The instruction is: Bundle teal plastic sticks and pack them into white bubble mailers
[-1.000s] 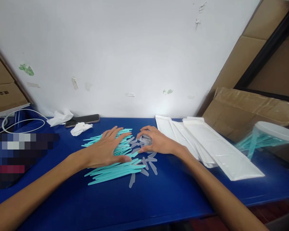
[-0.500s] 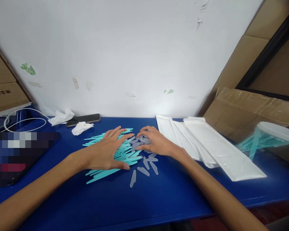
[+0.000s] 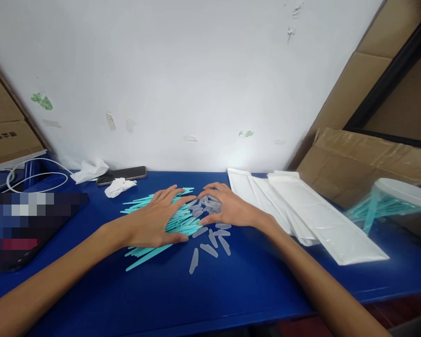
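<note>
A heap of thin teal plastic sticks (image 3: 182,222) lies on the blue table (image 3: 210,290). My left hand (image 3: 153,220) rests flat on top of it, fingers stretched out. Just to the right lies a small pile of clear plastic caps (image 3: 210,206), with a few more caps (image 3: 210,245) scattered toward me. My right hand (image 3: 228,208) lies over that pile with fingers curved down onto the caps; whether it grips any is hidden.
White flat pouches (image 3: 301,215) are stacked to the right. A clear tub of teal sticks (image 3: 386,201) and cardboard boxes (image 3: 365,159) sit at far right. A phone (image 3: 121,174), crumpled tissues (image 3: 117,186) and a white cable (image 3: 31,175) lie at back left.
My left hand has swept the teal sticks inward, so fewer stick out toward me. Both hands drew slightly closer together over the piles.
</note>
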A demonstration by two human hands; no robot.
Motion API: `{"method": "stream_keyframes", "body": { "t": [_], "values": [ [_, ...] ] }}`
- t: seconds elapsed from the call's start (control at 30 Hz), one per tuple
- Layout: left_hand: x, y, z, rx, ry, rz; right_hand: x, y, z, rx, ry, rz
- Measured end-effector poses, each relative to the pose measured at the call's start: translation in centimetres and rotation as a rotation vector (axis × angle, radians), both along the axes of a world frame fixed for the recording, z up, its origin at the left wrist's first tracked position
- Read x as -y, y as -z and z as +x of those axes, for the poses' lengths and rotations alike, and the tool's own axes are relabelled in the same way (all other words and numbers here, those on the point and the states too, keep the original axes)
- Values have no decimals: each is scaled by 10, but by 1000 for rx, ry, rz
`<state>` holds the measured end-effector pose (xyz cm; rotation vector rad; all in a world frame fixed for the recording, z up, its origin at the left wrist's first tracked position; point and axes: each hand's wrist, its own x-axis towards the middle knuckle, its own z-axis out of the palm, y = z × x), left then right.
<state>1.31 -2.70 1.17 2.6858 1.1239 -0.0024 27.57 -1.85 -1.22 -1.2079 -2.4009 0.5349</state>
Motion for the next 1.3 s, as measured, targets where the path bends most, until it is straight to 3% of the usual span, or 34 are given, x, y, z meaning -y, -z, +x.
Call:
{"method": "stream_keyframes", "body": {
  "t": [0.4, 0.67, 1.3],
  "values": [
    [0, 3, 0, 7, -21, 37, -5, 11, -4, 57, 119, -27],
    [-2, 2, -2, -14, -12, 4, -5, 6, 1, 57, 135, -7],
    [-1, -5, -1, -62, -50, -46, 0, -5, 8, 57, 50, -66]
  ]
}}
